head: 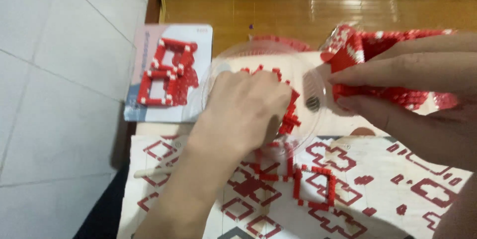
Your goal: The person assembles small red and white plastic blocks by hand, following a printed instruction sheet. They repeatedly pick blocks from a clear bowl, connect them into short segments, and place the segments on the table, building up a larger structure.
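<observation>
**Hands working red brick model over printed sheet**

Left hand (246, 107) is reaching down into a clear round plastic container (218, 77), fingers curled inward among loose red bricks (289, 117); back of hand is facing the camera, so can't tell whether the fingertips are actually pinching a brick or just resting on them; pic is motion-blurred here.

Right hand (407, 95) is coming in from the right edge, thumb below & fingers above, closing firmly on a red-and-white brick assembly (350, 50); assembly is sitting up at the container's right rim, tilted, w/ its white-studded corner pointing up-left.

Container is lying on a white instruction sheet (397, 189) printed w/ red diagram outlines; a partly built flat red frame section (308, 179) is lying on that sheet just below the container, near the left wrist.

Box lid w/ picture of the red model (166, 72) is lying to the left of the container, touching or nearly touching its rim; a thin pale stick (154, 172) is lying on the sheet's left side, next to the left forearm; white floor tiles (59, 95) are showing at left, wooden step (308, 5) behind.
</observation>
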